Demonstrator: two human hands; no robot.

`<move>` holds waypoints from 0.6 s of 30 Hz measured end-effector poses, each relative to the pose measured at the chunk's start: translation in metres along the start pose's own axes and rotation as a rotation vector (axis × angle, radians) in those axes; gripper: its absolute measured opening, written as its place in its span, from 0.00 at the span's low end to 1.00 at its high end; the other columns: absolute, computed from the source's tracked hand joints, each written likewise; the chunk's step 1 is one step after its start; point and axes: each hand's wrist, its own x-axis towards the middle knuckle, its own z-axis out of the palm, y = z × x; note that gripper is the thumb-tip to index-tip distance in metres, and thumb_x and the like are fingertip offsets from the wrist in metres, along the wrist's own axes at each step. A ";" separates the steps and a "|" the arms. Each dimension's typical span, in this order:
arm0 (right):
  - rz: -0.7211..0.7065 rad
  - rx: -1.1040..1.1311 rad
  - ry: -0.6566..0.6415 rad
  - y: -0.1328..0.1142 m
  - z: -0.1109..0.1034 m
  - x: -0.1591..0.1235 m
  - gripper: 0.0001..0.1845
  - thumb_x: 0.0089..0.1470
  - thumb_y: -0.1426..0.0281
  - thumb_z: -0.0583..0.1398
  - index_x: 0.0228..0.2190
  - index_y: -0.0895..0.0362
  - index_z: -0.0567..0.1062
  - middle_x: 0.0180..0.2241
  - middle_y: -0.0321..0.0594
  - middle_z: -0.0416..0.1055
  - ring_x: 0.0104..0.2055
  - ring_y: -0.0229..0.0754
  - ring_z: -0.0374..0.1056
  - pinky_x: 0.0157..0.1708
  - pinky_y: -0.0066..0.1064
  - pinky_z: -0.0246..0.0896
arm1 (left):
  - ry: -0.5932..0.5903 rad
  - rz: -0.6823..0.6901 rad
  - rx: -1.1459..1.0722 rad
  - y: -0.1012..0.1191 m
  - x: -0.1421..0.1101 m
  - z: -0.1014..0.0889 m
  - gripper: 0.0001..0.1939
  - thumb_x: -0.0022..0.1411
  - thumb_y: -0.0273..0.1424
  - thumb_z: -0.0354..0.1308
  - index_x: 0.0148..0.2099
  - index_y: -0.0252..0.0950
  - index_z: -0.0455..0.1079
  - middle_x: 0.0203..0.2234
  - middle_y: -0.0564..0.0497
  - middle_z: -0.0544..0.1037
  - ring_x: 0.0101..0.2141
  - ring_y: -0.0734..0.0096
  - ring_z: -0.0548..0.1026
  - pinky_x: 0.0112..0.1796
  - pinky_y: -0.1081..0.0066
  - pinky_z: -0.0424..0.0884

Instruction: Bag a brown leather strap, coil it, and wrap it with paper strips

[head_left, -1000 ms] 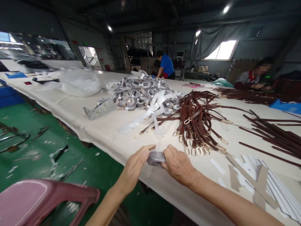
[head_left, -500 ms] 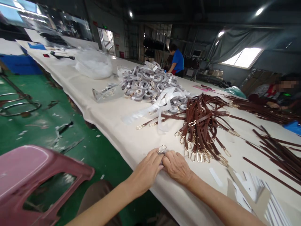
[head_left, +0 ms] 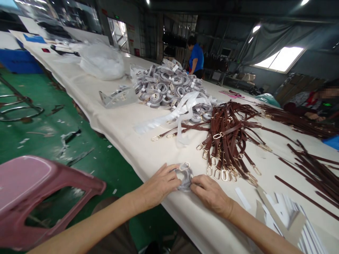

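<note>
Grip: left hand [head_left: 164,185], right hand [head_left: 210,193] on coil [head_left: 186,180] | length curled | ring [head_left: 189,164] forward

One lone coil [head_left: 188,179], one heap of coils [head_left: 169,86], one pink stool [head_left: 23,173], two co-workers [head_left: 197,58]

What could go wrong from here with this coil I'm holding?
The grey coil could slip off the table, since it's held near the edge. It might unwind if your left hand or right hand eases its grip. The metal rings on the brown straps lie nearby and could snag.
</note>
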 end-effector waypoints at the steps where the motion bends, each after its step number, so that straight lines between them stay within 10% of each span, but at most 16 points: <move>1: 0.010 0.000 -0.009 0.000 0.000 0.002 0.11 0.68 0.75 0.51 0.40 0.56 0.73 0.41 0.40 0.72 0.39 0.41 0.65 0.39 0.32 0.62 | -0.028 -0.023 0.046 -0.001 0.001 -0.004 0.10 0.70 0.22 0.50 0.46 0.40 0.70 0.42 0.47 0.77 0.63 0.53 0.61 0.62 0.42 0.54; 11: 0.106 -0.002 -0.116 -0.001 -0.001 0.018 0.10 0.64 0.77 0.54 0.33 0.55 0.72 0.31 0.36 0.66 0.33 0.42 0.59 0.33 0.34 0.51 | -0.202 -0.231 0.167 0.017 0.013 -0.016 0.18 0.64 0.13 0.45 0.42 0.38 0.70 0.37 0.50 0.75 0.35 0.63 0.75 0.38 0.64 0.69; 15: 0.211 0.019 -0.237 0.006 -0.007 0.021 0.16 0.62 0.73 0.60 0.51 0.53 0.69 0.35 0.37 0.68 0.36 0.43 0.61 0.35 0.34 0.52 | -0.166 -0.261 0.017 0.014 0.002 -0.003 0.24 0.65 0.14 0.41 0.55 0.38 0.66 0.44 0.48 0.74 0.40 0.63 0.77 0.41 0.67 0.74; 18: 0.214 0.060 -0.318 0.011 -0.013 0.030 0.09 0.63 0.71 0.61 0.45 0.52 0.72 0.34 0.36 0.68 0.35 0.41 0.62 0.35 0.33 0.51 | -0.076 -0.216 -0.042 0.010 -0.007 0.004 0.23 0.70 0.19 0.39 0.60 0.39 0.63 0.49 0.46 0.74 0.46 0.64 0.76 0.47 0.67 0.74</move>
